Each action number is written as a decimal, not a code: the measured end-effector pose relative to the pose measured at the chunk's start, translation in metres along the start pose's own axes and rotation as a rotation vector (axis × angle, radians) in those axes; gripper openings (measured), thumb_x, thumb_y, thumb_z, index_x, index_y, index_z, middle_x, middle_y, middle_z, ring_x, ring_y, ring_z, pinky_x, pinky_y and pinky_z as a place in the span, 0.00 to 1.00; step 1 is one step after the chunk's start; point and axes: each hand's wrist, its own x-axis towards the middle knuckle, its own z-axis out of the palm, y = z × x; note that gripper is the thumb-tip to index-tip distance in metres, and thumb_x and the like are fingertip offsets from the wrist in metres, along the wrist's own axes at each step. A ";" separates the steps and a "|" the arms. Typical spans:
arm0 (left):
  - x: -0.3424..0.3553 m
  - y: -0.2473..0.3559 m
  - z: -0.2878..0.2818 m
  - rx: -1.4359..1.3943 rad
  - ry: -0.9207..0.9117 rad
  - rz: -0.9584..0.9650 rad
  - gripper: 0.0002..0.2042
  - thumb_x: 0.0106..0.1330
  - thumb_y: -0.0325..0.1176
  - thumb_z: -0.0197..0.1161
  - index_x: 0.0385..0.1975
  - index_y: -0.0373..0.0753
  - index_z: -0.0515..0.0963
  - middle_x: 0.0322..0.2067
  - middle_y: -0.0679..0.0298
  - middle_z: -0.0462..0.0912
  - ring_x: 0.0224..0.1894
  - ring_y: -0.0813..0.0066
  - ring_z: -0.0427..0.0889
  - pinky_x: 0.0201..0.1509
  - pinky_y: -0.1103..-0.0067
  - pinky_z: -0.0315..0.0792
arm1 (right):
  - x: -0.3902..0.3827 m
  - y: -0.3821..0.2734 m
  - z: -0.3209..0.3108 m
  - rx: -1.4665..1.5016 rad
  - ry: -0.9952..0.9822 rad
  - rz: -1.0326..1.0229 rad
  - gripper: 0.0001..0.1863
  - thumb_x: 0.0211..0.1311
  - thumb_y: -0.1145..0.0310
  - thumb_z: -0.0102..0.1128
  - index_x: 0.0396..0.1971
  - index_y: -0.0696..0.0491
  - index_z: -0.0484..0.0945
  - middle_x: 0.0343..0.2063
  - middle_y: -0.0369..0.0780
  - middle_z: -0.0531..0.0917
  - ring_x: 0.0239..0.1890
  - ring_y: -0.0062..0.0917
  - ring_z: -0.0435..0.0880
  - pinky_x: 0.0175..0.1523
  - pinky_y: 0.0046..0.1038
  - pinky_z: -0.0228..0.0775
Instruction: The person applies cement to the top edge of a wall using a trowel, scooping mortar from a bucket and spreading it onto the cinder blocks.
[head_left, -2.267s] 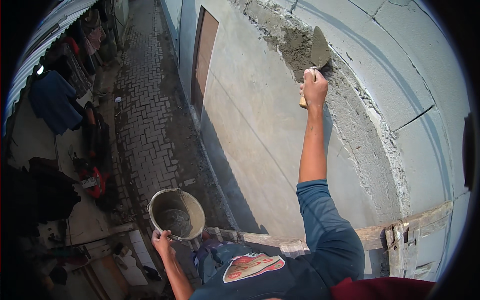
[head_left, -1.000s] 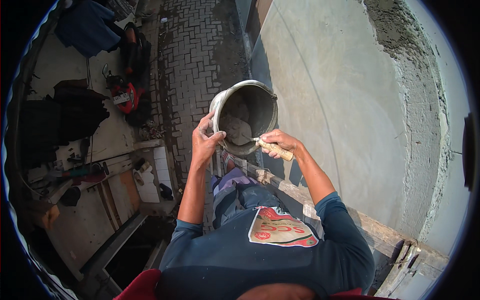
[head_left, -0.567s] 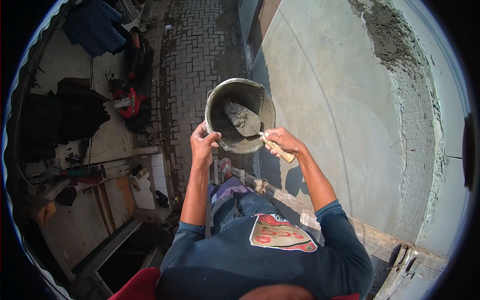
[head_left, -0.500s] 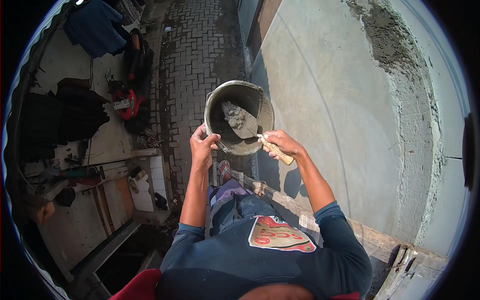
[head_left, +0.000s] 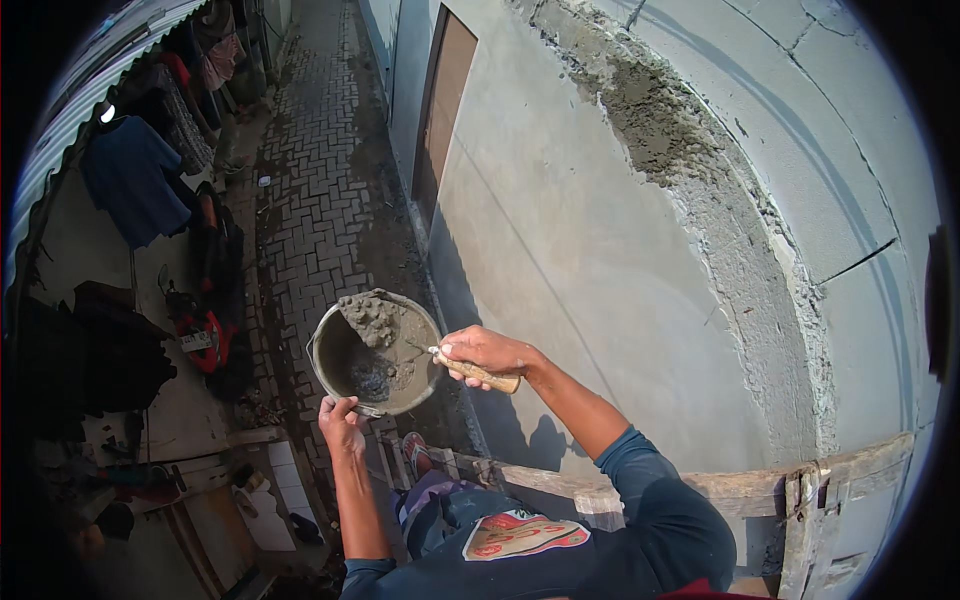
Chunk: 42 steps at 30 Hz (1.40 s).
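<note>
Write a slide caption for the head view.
Left hand grips a bucket by its rim; right hand holds a trowel heaped with grey mortar over it, beside a smooth wall.

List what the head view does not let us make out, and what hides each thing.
In the head view:
- The tip of the trowel: covered by mortar.
- The underside of the bucket: hidden by its own walls.
- The palm of the right hand: turned away, behind the back of the hand.
- The left shoulder: cut off by the lower edge.
- Details of the dark cloth: lost in shadow.
</note>
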 end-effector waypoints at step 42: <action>-0.205 -0.074 -0.357 0.408 0.278 0.229 0.18 0.62 0.24 0.64 0.51 0.31 0.70 0.45 0.54 0.74 0.43 0.65 0.76 0.50 0.73 0.73 | 0.071 -0.117 -0.317 -0.020 1.058 -0.385 0.11 0.58 0.68 0.60 0.35 0.59 0.74 0.22 0.38 0.78 0.17 0.19 0.76 0.20 0.25 0.71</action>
